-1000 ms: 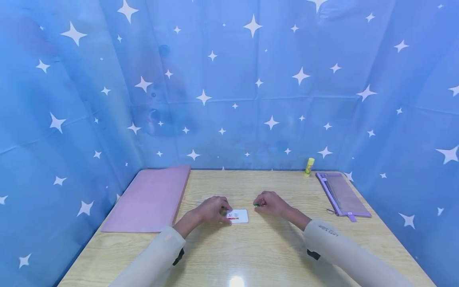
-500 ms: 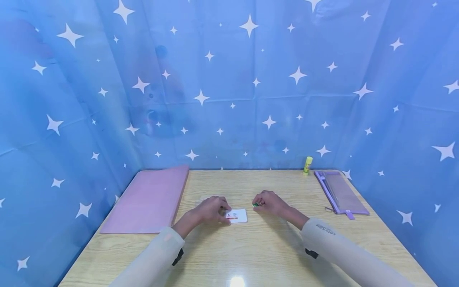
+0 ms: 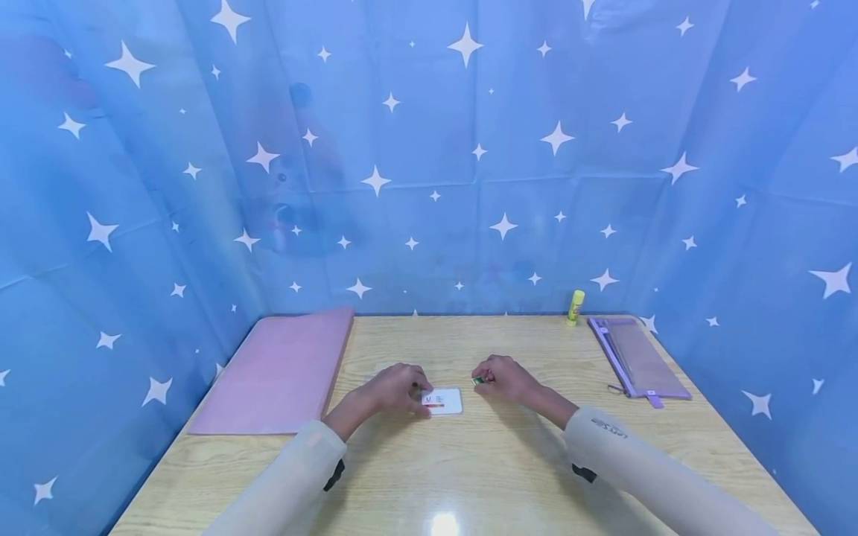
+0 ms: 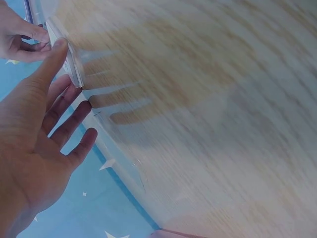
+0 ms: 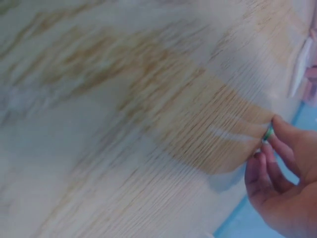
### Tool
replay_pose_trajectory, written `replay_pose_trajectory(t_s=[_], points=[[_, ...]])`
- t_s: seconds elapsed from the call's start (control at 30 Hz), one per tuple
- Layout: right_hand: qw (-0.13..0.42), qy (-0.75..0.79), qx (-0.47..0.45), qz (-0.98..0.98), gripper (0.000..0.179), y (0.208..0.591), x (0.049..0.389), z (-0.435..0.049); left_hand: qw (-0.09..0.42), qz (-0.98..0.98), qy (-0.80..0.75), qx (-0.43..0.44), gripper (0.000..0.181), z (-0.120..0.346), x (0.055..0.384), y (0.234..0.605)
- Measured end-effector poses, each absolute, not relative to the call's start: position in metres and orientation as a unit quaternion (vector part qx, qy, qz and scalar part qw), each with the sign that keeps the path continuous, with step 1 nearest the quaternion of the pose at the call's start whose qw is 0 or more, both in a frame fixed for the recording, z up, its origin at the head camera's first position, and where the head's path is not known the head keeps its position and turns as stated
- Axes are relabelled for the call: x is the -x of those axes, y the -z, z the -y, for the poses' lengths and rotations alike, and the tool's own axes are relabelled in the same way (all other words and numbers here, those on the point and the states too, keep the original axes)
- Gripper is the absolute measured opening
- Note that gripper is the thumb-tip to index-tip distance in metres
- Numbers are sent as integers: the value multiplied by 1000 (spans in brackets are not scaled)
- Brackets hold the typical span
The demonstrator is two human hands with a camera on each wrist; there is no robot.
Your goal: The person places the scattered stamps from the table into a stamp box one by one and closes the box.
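My left hand (image 3: 395, 388) holds a flat white card-like thing (image 3: 450, 400) by its left end, between thumb and fingertips. It has rounded corners and small black and red print on its left part. In the left wrist view the white card-like thing (image 4: 69, 57) shows a layered edge, with the thumb on one side and fingers on the other. To its right, my right hand (image 3: 507, 378) pinches a small green piece (image 3: 478, 381) just over the table. The right wrist view shows the green piece (image 5: 268, 133) between thumb and finger, mostly covered; its kind is unclear.
A large pink folder (image 3: 281, 376) lies at the table's left. A yellow glue stick (image 3: 575, 308) stands at the back right, beside a purple zip pouch (image 3: 646, 361). A blue star-patterned curtain (image 3: 429, 149) encloses the wooden table (image 3: 429, 476) at the back and sides.
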State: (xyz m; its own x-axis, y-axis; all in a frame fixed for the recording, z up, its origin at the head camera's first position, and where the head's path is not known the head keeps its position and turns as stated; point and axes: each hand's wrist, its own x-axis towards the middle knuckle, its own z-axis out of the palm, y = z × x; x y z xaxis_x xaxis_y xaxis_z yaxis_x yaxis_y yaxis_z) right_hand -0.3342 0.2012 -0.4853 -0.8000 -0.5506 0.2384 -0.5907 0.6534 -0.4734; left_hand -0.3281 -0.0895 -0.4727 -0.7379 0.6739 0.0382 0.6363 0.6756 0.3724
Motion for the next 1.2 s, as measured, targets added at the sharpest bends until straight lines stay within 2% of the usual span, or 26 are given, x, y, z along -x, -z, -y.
replay_pose_trajectory(t_s=[0.23, 0.57, 0.93, 1.2], points=[[48, -264, -323, 907, 13, 486, 333, -202, 52, -913, -182, -360, 50, 91, 330, 473], [59, -272, -323, 905, 18, 484, 333, -203, 49, -911, -185, -365, 50, 90, 330, 474], [34, -283, -307, 908, 19, 487, 336, -206, 48, -912, -185, -362, 51, 91, 329, 474], [29, -279, -328, 902, 17, 488, 337, -210, 41, -913, -175, -366, 51, 91, 330, 476]])
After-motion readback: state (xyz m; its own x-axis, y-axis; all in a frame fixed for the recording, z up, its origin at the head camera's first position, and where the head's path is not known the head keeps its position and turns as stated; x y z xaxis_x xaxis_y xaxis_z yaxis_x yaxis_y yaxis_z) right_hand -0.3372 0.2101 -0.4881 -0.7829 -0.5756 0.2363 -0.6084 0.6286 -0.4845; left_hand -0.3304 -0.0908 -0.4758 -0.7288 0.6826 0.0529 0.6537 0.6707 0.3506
